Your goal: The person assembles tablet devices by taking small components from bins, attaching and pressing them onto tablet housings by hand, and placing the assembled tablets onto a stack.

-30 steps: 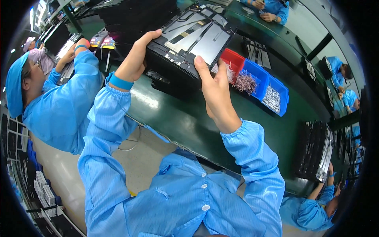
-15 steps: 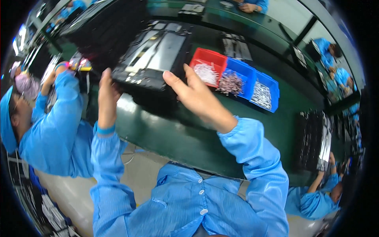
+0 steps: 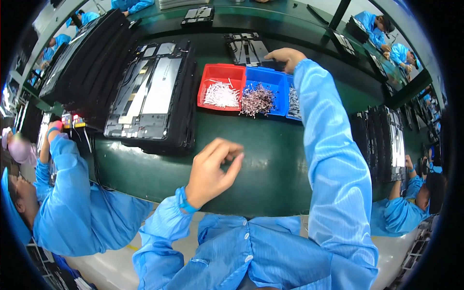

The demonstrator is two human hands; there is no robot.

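Observation:
A stack of black flat panels (image 3: 154, 96) with grey metal backs lies on the green belt (image 3: 270, 159), left of centre. My left hand (image 3: 212, 169) hovers over the belt near its front edge, just right of the stack, fingers loosely curled and holding nothing. My right arm stretches far forward past the bins. My right hand (image 3: 286, 57) closes its fingers on the near right edge of another black panel (image 3: 245, 48) lying behind the bins.
A red bin (image 3: 222, 72) of white parts, a blue bin (image 3: 267, 79) of dark parts and a second blue bin (image 3: 293, 102) of silvery parts stand mid-belt. More panels (image 3: 386, 140) are stacked at the right. A co-worker's sleeve (image 3: 72, 203) is at my left; other workers sit around.
The panel stack that both hands held up now rests on the belt. My left hand has drawn back toward me. My right hand has reached forward beyond the bins to the far panel.

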